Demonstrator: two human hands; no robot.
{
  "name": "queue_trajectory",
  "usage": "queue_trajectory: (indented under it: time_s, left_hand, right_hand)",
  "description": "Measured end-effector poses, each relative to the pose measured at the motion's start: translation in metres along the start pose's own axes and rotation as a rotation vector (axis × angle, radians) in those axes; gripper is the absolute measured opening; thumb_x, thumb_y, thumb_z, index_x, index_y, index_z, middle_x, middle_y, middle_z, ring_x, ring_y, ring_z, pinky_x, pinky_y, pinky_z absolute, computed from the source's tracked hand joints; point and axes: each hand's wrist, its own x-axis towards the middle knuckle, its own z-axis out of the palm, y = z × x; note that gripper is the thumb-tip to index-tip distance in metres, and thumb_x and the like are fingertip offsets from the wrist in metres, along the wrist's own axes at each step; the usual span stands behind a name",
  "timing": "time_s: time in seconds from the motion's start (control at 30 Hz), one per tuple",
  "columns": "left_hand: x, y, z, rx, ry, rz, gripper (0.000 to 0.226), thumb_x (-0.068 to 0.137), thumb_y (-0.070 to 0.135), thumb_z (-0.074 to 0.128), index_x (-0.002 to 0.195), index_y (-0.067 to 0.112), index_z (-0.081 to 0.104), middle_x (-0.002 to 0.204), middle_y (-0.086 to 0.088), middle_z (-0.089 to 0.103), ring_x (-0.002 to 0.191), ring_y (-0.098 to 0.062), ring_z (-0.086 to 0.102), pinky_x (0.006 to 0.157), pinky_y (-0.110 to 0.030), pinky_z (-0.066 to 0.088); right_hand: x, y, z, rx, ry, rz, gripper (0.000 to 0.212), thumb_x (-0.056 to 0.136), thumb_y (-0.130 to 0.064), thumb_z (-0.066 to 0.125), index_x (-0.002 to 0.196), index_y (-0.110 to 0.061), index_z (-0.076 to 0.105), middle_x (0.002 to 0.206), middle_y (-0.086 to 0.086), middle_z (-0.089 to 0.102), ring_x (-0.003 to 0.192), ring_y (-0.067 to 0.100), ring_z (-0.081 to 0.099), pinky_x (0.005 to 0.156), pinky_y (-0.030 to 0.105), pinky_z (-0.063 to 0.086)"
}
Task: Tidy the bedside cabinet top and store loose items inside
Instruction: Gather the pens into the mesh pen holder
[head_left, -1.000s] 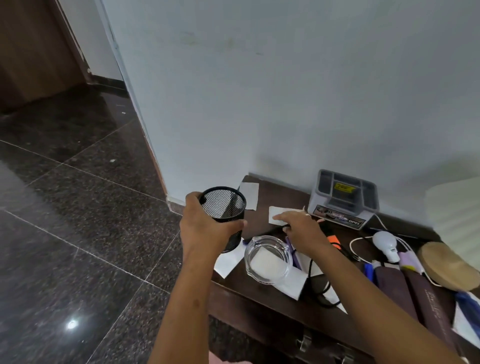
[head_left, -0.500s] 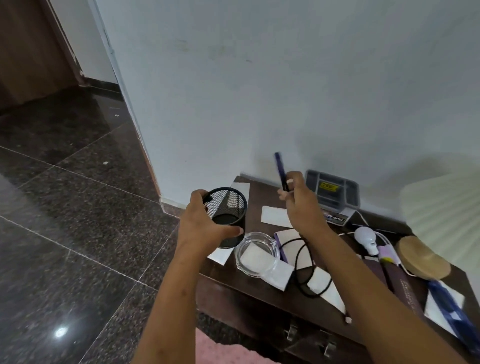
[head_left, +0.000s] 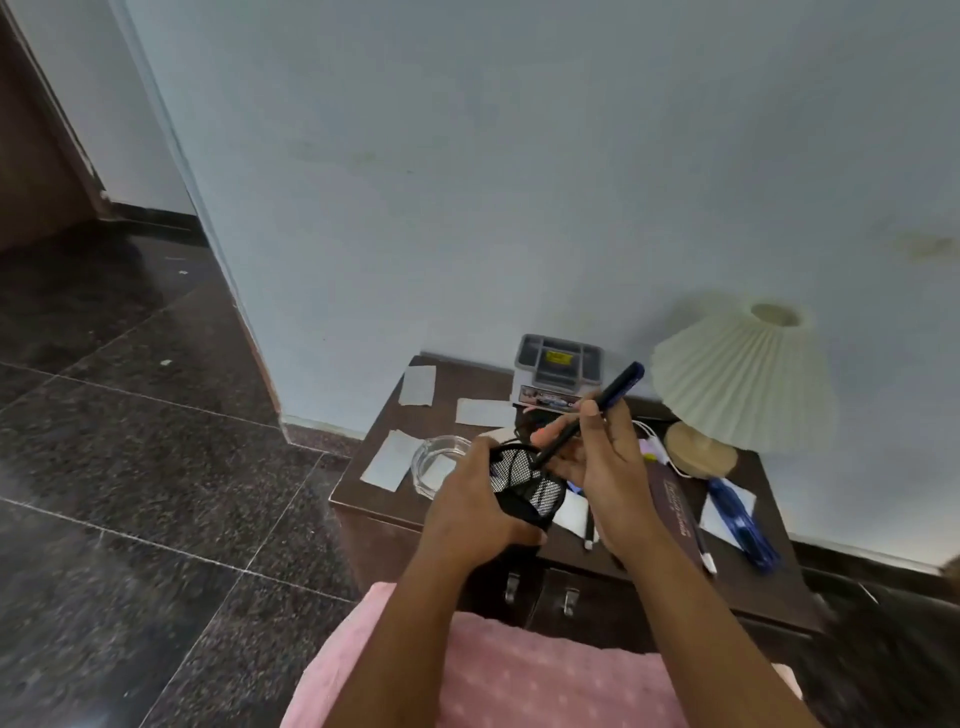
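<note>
While the left hand (head_left: 467, 512) grips the mesh cup (head_left: 524, 486) above the worktop (head_left: 447, 395), the right hand (head_left: 605, 467) pinches the pen (head_left: 610, 392), tip at the cup's mouth | pen: probably light, stiff, smooth (hold mid-barrel) | cup: likely light, rigid

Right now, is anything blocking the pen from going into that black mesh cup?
Nothing visible. The right hand holds the pen, tip at the open mouth of the mesh cup; the left hand grips its side, clear of the opening.

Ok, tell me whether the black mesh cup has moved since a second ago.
Yes. The black mesh cup, gripped by the left hand, was left of the glass ashtray; now it is right of it, tilted toward the pen.
</note>
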Motion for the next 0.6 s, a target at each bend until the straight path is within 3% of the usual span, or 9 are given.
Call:
queue_trajectory:
  time_s: [0.1,0.2,0.33,0.47,0.53,0.6]
  left_hand:
    - [-0.010,0.008,0.014,0.028,0.025,0.031,0.096,0.043,0.040,0.086,0.124,0.026,0.036,0.114,0.010,0.052,0.103,-0.011,0.050,0.084,-0.023,0.039]
    - [-0.014,0.009,0.022,0.030,0.026,0.028,0.096,0.045,0.040,0.087,0.125,0.025,0.037,0.116,0.010,0.051,0.103,-0.009,0.047,0.085,-0.021,0.037]
    - [-0.009,0.002,0.023,0.001,0.033,-0.010,0.092,0.042,0.039,0.088,0.119,0.025,0.039,0.106,0.013,0.050,0.097,-0.008,0.049,0.080,-0.021,0.039]
    - [0.006,-0.007,0.020,-0.065,0.025,-0.075,0.091,0.040,0.041,0.086,0.116,0.021,0.042,0.110,0.004,0.058,0.100,-0.016,0.056,0.085,-0.031,0.048]
    - [0.014,-0.011,0.019,-0.063,0.011,-0.089,0.089,0.040,0.041,0.086,0.114,0.022,0.042,0.109,0.003,0.058,0.099,-0.017,0.056,0.085,-0.033,0.049]
    - [0.023,-0.014,0.017,-0.053,-0.004,-0.093,0.087,0.042,0.040,0.087,0.113,0.022,0.041,0.109,0.005,0.056,0.098,-0.015,0.054,0.082,-0.028,0.045]
  right_hand:
    - [-0.008,0.002,-0.014,-0.034,-0.002,-0.006,0.015,0.097,-0.018,0.047,0.092,-0.018,0.061,0.074,-0.002,0.067,0.078,0.013,0.067,0.076,0.027,0.058]
    - [-0.009,0.005,-0.027,-0.298,-0.045,-0.051,0.017,0.092,-0.013,0.056,0.092,-0.026,0.067,0.087,-0.012,0.073,0.089,0.002,0.067,0.077,0.013,0.052]
    - [-0.005,0.014,-0.031,-0.508,-0.102,-0.045,0.022,0.090,-0.009,0.059,0.093,-0.030,0.062,0.097,-0.009,0.068,0.095,0.006,0.063,0.086,0.016,0.049]
    - [0.008,0.025,-0.027,-0.673,-0.212,-0.023,0.019,0.089,-0.007,0.059,0.097,-0.024,0.061,0.095,-0.010,0.062,0.090,-0.001,0.058,0.074,0.000,0.041]
    - [0.019,0.027,-0.030,-0.714,-0.295,0.029,0.020,0.088,-0.009,0.061,0.103,-0.022,0.061,0.103,-0.004,0.062,0.090,-0.003,0.057,0.076,0.002,0.041]
    - [0.031,0.023,-0.039,-0.637,-0.328,0.137,0.019,0.091,-0.019,0.059,0.109,-0.026,0.062,0.111,-0.001,0.062,0.095,0.003,0.059,0.084,0.014,0.046]
